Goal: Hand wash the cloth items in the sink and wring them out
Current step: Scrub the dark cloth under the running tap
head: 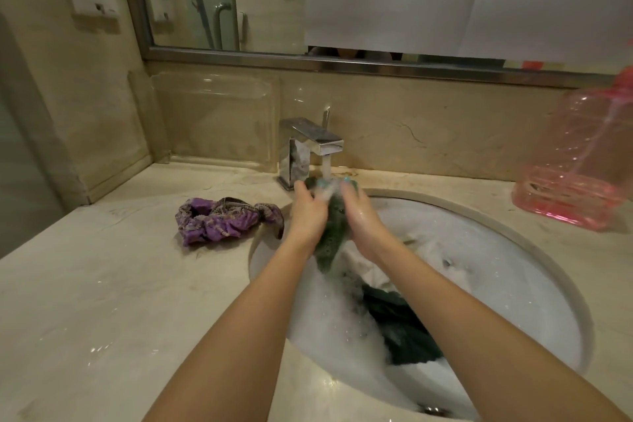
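Just under the running tap [313,142], my left hand [308,214] and right hand [361,217] grip a dark green cloth [331,238] between them, fingertips [347,186] blurred by water; suds [329,315] in the sink [496,250] half-hide the other clothes [404,329].

Cloth [226,221] on counter [102,284], left of sink [507,250]

Dark green cloth [331,235] wet, above sink [507,250]; white cloth [363,265], dark cloth [406,329] in suds.
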